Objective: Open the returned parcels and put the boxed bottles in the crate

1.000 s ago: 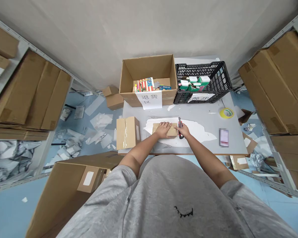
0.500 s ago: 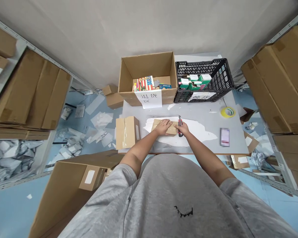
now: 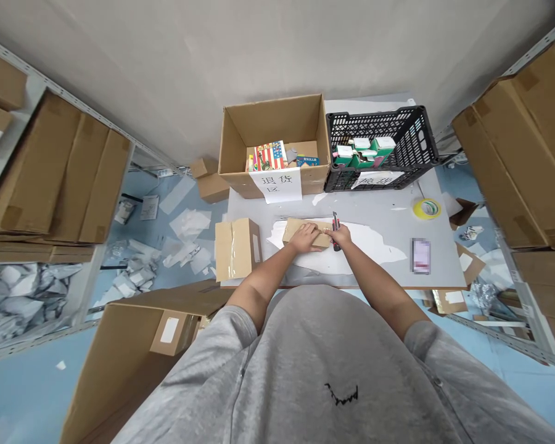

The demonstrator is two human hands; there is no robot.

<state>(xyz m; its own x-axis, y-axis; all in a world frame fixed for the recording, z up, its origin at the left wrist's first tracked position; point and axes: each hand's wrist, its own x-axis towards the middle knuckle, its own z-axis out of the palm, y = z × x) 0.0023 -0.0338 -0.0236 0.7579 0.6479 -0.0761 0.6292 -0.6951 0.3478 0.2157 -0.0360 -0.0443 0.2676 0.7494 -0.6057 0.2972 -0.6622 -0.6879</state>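
Note:
A small brown cardboard parcel [image 3: 296,229] lies on the grey table [image 3: 379,216] in front of me, on white paper scraps. My left hand [image 3: 306,238] presses down on top of it with its fingers curled over the near side. My right hand [image 3: 340,235] is closed round a red and black utility knife [image 3: 335,221] at the parcel's right end, blade end pointing away from me.
An open cardboard box [image 3: 274,131] with a paper label and books stands at the table's back, beside a black plastic crate [image 3: 380,151] of small boxes. A taped carton [image 3: 237,247] sits left, a tape roll [image 3: 427,208] and a phone [image 3: 420,255] right. Cartons fill shelves both sides.
Both hands stay on the parcel and knife. The parcel has tipped or shifted slightly under my left hand, and my view has drifted a little.

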